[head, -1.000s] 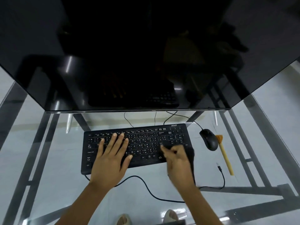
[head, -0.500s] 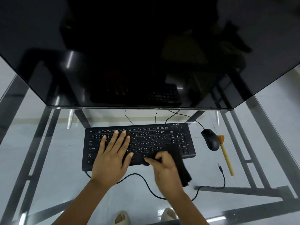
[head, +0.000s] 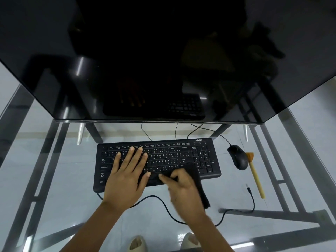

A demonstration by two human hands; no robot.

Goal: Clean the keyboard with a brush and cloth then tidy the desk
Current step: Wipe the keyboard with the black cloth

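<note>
A black keyboard (head: pixel 181 153) lies on the glass desk below the monitor. My left hand (head: pixel 125 175) rests flat on its left half, fingers spread. My right hand (head: pixel 183 190) presses a dark cloth (head: pixel 201 190) onto the keyboard's lower middle rows; the cloth hangs over the front edge. A small brush (head: pixel 254 173) with a yellow handle and orange bristles lies on the desk to the right of the mouse, apart from both hands.
A large dark monitor (head: pixel 163 60) overhangs the back of the desk. A black mouse (head: pixel 238 157) sits right of the keyboard. A black cable (head: pixel 163 202) loops along the glass desk (head: pixel 54 188) in front, ending in a loose plug (head: pixel 248 188).
My right hand slid the cloth from the keyboard's right side leftward and toward the front edge. My left hand stayed flat on the keys.
</note>
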